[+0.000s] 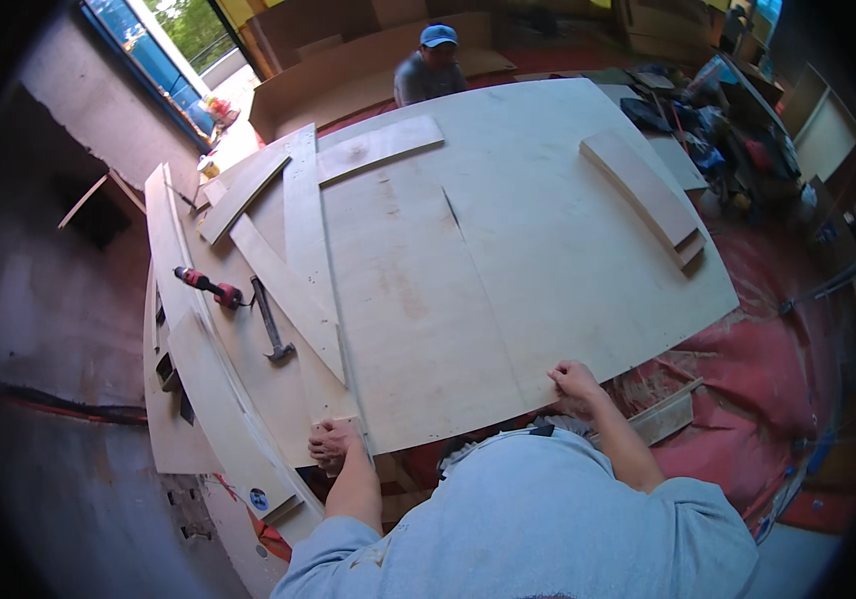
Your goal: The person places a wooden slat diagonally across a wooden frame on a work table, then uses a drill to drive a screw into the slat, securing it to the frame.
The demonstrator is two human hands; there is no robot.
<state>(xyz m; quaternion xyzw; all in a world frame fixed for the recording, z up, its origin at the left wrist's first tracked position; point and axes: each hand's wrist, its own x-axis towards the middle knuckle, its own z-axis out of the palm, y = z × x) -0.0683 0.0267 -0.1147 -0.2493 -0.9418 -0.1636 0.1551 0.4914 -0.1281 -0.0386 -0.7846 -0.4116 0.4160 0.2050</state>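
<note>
A large pale plywood sheet [428, 299] spreads in front of me. At its near edge, left of my body, my left hand [331, 445] is closed around the end of a wooden strip [310, 230] that runs away across the sheet. My right hand [574, 380] rests at the near edge further right, its fingers curled in; whatever they hold, if anything, is hidden. Beyond my left hand lie a claw hammer [270, 324] and a red and black cordless drill [210, 287]. A slanting board [288, 295] lies between the hammer and the strip.
Stacked boards [642, 195] lie at the sheet's far right, and a short board [380, 148] at its far side. Long planks [218, 384] line the left. A person in a blue cap [433, 70] is beyond the far edge. Clutter [717, 130] fills the back right, above red floor covering [747, 369].
</note>
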